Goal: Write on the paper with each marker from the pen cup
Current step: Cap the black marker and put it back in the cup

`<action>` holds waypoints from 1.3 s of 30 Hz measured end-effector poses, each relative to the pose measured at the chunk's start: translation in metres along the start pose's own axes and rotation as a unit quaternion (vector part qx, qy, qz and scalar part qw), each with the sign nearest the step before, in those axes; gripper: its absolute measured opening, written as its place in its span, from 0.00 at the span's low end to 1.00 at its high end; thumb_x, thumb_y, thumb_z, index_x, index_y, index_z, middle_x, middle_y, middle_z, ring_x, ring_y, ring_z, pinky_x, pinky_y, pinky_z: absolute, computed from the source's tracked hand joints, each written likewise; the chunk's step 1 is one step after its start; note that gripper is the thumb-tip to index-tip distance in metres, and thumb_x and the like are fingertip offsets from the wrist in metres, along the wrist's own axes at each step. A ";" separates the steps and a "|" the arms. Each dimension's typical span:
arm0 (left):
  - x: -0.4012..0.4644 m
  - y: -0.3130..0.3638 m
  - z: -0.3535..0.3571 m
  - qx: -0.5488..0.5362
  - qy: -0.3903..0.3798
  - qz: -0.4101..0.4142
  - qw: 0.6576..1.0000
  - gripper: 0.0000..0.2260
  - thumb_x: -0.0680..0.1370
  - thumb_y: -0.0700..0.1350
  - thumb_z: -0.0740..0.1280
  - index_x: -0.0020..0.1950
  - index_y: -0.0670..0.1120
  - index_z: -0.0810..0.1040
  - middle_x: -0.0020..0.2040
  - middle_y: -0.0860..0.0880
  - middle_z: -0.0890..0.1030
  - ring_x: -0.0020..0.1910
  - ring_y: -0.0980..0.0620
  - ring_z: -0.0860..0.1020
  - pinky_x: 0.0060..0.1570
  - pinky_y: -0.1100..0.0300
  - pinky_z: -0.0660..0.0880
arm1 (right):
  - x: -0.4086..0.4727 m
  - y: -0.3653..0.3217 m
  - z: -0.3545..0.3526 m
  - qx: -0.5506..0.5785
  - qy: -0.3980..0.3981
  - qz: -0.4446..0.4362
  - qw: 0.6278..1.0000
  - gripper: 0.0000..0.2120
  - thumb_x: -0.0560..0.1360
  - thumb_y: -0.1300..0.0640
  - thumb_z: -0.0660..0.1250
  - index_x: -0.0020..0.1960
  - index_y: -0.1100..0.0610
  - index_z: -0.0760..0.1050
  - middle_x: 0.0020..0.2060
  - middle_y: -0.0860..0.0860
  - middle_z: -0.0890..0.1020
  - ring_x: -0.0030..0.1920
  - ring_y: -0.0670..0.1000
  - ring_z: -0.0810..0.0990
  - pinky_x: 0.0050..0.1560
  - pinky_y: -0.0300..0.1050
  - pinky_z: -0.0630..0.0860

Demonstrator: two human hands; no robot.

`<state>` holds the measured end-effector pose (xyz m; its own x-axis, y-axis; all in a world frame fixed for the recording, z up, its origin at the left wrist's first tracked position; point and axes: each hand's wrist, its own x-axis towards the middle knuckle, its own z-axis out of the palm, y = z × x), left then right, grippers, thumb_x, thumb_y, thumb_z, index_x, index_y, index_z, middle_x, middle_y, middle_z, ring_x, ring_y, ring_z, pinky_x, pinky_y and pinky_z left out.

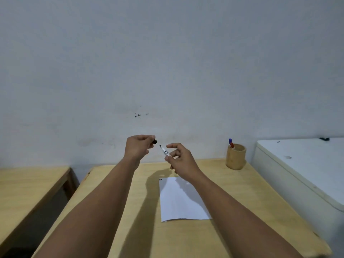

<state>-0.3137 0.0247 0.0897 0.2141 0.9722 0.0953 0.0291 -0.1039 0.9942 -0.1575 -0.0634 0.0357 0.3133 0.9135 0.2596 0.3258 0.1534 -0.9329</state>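
My right hand (181,161) holds a white-barrelled black marker (165,151) above the table, its bare tip pointing up and to the left. My left hand (138,147) pinches the black cap (154,141) a short way from that tip. Below my right hand a white sheet of paper (181,202) lies on the wooden table (141,229), with small black marks at its top left corner. A round wooden pen cup (235,156) stands at the table's far right and holds a blue marker (230,141) and a red marker (232,145).
A white chest-like appliance (301,164) stands close against the table's right side. Another wooden table (28,187) sits to the left across a dark gap. A pale wall rises straight behind the table.
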 end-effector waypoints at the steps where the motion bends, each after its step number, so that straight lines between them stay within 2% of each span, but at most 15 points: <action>1: -0.002 0.003 0.001 0.002 -0.002 0.003 1.000 0.08 0.79 0.47 0.73 0.51 0.43 0.87 0.45 0.49 0.87 0.42 0.52 0.82 0.43 0.57 0.76 | -0.001 -0.003 0.000 -0.010 0.003 -0.005 1.000 0.12 0.81 0.60 0.71 0.59 0.44 0.78 0.42 0.46 0.82 0.30 0.45 0.80 0.33 0.35 0.73; 5: -0.009 0.011 0.008 0.029 -0.017 0.023 0.999 0.07 0.79 0.46 0.74 0.49 0.43 0.87 0.43 0.48 0.86 0.39 0.53 0.82 0.41 0.57 0.75 | -0.003 -0.014 -0.005 -0.020 0.014 -0.012 1.000 0.11 0.81 0.59 0.71 0.57 0.45 0.81 0.43 0.46 0.81 0.32 0.48 0.81 0.32 0.31 0.72; 10: -0.010 0.010 0.018 0.081 -0.031 0.052 0.995 0.05 0.78 0.45 0.75 0.46 0.45 0.88 0.36 0.51 0.85 0.39 0.52 0.82 0.43 0.57 0.75 | -0.002 -0.019 -0.013 -0.036 0.025 -0.010 0.999 0.11 0.80 0.59 0.72 0.55 0.43 0.81 0.42 0.46 0.82 0.34 0.50 0.82 0.35 0.35 0.73; 18: -0.011 -0.002 0.049 0.104 -0.023 0.055 0.993 0.05 0.76 0.47 0.75 0.42 0.48 0.88 0.40 0.44 0.88 0.43 0.47 0.85 0.50 0.48 0.82 | -0.005 -0.005 -0.033 -0.020 0.054 0.006 0.998 0.08 0.79 0.60 0.75 0.51 0.46 0.84 0.45 0.47 0.84 0.36 0.50 0.83 0.32 0.30 0.73; 20: -0.013 -0.005 0.062 0.091 -0.030 0.050 0.994 0.05 0.77 0.45 0.75 0.42 0.45 0.88 0.42 0.42 0.87 0.42 0.48 0.84 0.48 0.48 0.82 | -0.004 0.002 -0.040 -0.014 0.071 0.011 0.997 0.06 0.78 0.60 0.75 0.51 0.50 0.86 0.43 0.47 0.85 0.36 0.49 0.82 0.35 0.32 0.77; 21: -0.015 -0.006 0.070 0.084 -0.034 0.049 0.995 0.06 0.77 0.44 0.75 0.43 0.44 0.88 0.43 0.41 0.87 0.42 0.48 0.83 0.47 0.49 0.82 | -0.003 0.006 -0.044 -0.013 0.084 0.013 0.996 0.05 0.78 0.60 0.75 0.52 0.52 0.86 0.43 0.48 0.85 0.36 0.48 0.82 0.39 0.38 0.81; 23: -0.016 -0.007 0.087 0.060 -0.049 0.044 0.996 0.06 0.78 0.44 0.74 0.45 0.42 0.87 0.45 0.40 0.87 0.42 0.48 0.83 0.45 0.51 0.81 | -0.002 0.012 -0.054 -0.017 0.110 0.019 0.994 0.04 0.77 0.60 0.76 0.51 0.53 0.87 0.42 0.49 0.86 0.37 0.47 0.83 0.49 0.50 0.86; 24: -0.016 -0.006 0.096 0.046 -0.065 0.035 0.996 0.08 0.79 0.45 0.73 0.46 0.41 0.87 0.46 0.40 0.87 0.43 0.48 0.83 0.45 0.52 0.81 | 0.000 0.016 -0.061 -0.024 0.123 0.022 0.992 0.04 0.77 0.59 0.76 0.51 0.53 0.87 0.41 0.48 0.86 0.38 0.46 0.83 0.51 0.53 0.87; 26: -0.014 -0.003 0.116 0.041 -0.114 0.019 0.992 0.11 0.81 0.47 0.70 0.49 0.41 0.87 0.48 0.43 0.87 0.46 0.49 0.83 0.50 0.50 0.82 | 0.003 0.022 -0.082 -0.049 0.141 0.021 0.989 0.05 0.77 0.58 0.76 0.52 0.52 0.86 0.40 0.46 0.85 0.39 0.47 0.83 0.53 0.55 0.86; 28: -0.009 0.000 0.140 0.061 -0.165 0.020 0.984 0.13 0.83 0.49 0.67 0.58 0.43 0.85 0.54 0.46 0.86 0.50 0.50 0.83 0.55 0.48 0.81 | 0.011 0.027 -0.111 -0.080 0.151 0.019 0.985 0.09 0.77 0.56 0.76 0.57 0.52 0.86 0.39 0.46 0.84 0.41 0.50 0.84 0.54 0.55 0.85; 29: -0.007 0.001 0.153 0.071 -0.180 0.028 0.981 0.14 0.83 0.49 0.66 0.65 0.45 0.82 0.56 0.46 0.86 0.51 0.50 0.82 0.56 0.49 0.81 | 0.016 0.029 -0.128 -0.094 0.163 0.016 0.982 0.10 0.77 0.55 0.76 0.58 0.52 0.86 0.39 0.45 0.83 0.41 0.51 0.84 0.53 0.54 0.84; 31: 0.000 -0.003 0.183 0.096 -0.187 0.057 0.976 0.19 0.83 0.48 0.65 0.74 0.48 0.74 0.58 0.46 0.85 0.51 0.49 0.81 0.55 0.50 0.79 | 0.029 0.031 -0.162 -0.110 0.205 0.011 0.972 0.07 0.78 0.55 0.75 0.55 0.52 0.86 0.38 0.46 0.84 0.39 0.49 0.83 0.49 0.44 0.82; 32: 0.004 -0.007 0.198 0.116 -0.187 0.071 0.973 0.22 0.83 0.49 0.66 0.76 0.48 0.72 0.57 0.46 0.84 0.51 0.49 0.81 0.57 0.49 0.79 | 0.035 0.031 -0.179 -0.112 0.233 0.013 0.966 0.04 0.78 0.54 0.74 0.53 0.50 0.86 0.38 0.46 0.85 0.39 0.49 0.83 0.47 0.41 0.81; 35: 0.015 -0.026 0.242 0.181 -0.204 0.086 0.958 0.29 0.79 0.52 0.71 0.79 0.51 0.68 0.62 0.48 0.81 0.57 0.49 0.80 0.58 0.52 0.77 | 0.053 0.034 -0.228 -0.083 0.304 0.014 0.949 0.05 0.79 0.57 0.74 0.53 0.50 0.81 0.38 0.48 0.87 0.40 0.51 0.85 0.45 0.48 0.83; 39: 0.026 -0.059 0.295 0.229 -0.227 0.074 0.944 0.42 0.73 0.54 0.78 0.82 0.50 0.61 0.73 0.45 0.75 0.69 0.46 0.76 0.64 0.50 0.76 | 0.073 0.054 -0.271 -0.077 0.342 0.016 0.936 0.07 0.80 0.59 0.73 0.56 0.53 0.77 0.43 0.49 0.87 0.42 0.47 0.85 0.42 0.35 0.76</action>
<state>-0.0214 -0.0059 0.0181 0.6424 0.7603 0.0962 0.3626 -0.4121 0.8359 0.1249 -0.0908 0.0725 0.8064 0.4536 0.3794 0.4137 0.0256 -0.9100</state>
